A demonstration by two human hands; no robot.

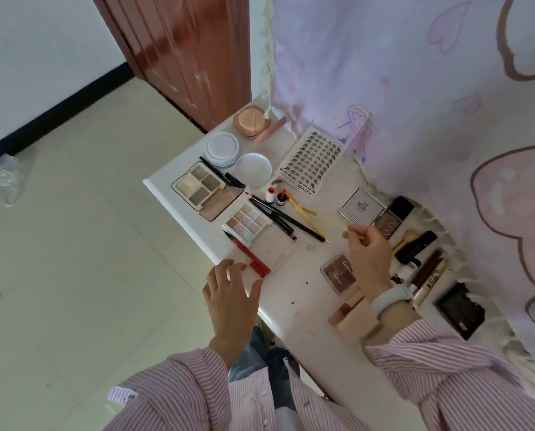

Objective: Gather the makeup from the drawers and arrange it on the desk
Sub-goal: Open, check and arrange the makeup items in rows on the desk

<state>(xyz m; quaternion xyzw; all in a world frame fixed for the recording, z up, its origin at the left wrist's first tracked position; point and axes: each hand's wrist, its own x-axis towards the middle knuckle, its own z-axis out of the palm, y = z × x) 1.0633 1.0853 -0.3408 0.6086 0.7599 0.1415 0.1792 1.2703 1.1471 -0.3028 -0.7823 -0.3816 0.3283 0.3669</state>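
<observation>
The right hand pinches the near end of a thin yellow stick between thumb and fingertips, just above the white desk; a second yellow stick lies beside it. The left hand hovers at the desk's near edge, fingers loosely spread, its fingertips by a red pen. The makeup is laid out across the desk: two open eyeshadow palettes, two round clear lids, one sheet of false lashes, two small bottles. A pink patterned curtain hangs behind; pale floor tiles and a brown door lie to the left.
</observation>
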